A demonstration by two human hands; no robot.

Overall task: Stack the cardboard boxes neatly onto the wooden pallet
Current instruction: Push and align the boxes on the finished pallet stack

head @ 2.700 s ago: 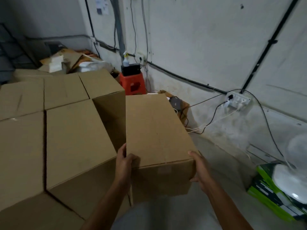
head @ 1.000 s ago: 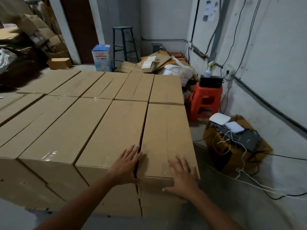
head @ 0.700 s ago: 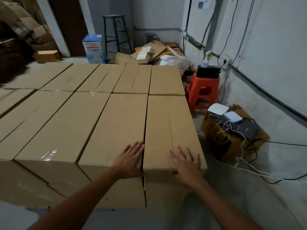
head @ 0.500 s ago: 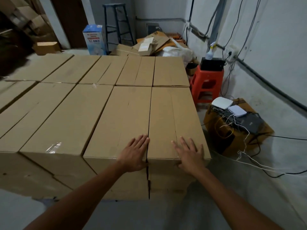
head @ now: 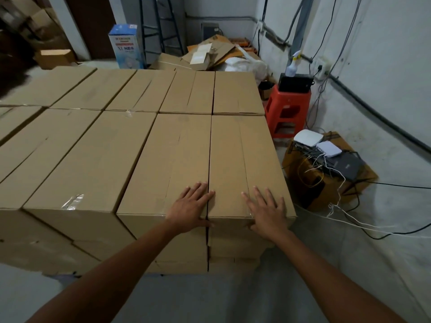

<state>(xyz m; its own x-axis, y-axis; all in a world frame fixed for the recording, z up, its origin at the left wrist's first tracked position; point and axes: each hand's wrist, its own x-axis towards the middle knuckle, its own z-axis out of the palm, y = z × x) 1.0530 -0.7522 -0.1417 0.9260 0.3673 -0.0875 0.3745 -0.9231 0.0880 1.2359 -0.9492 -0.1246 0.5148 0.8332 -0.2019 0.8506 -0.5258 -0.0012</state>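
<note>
A flat layer of several brown cardboard boxes fills the left and middle of the view. The rightmost near box lies flush against its neighbour box. My right hand lies flat, fingers straight, on the near end of the rightmost box. My left hand rests flat on the neighbour box, right at the seam between the two. The wooden pallet under the stack is hidden by the boxes.
A red plastic stool with a black device and a spray bottle stands right of the stack. A low box with routers and tangled cables sits near the right wall. Flattened cardboard, a blue-white carton and a ladder stand behind.
2.7 s ago both hands carried the box toward the stack. Now it sits in the row and both hands lie flat on top; over the last second they barely shifted.
</note>
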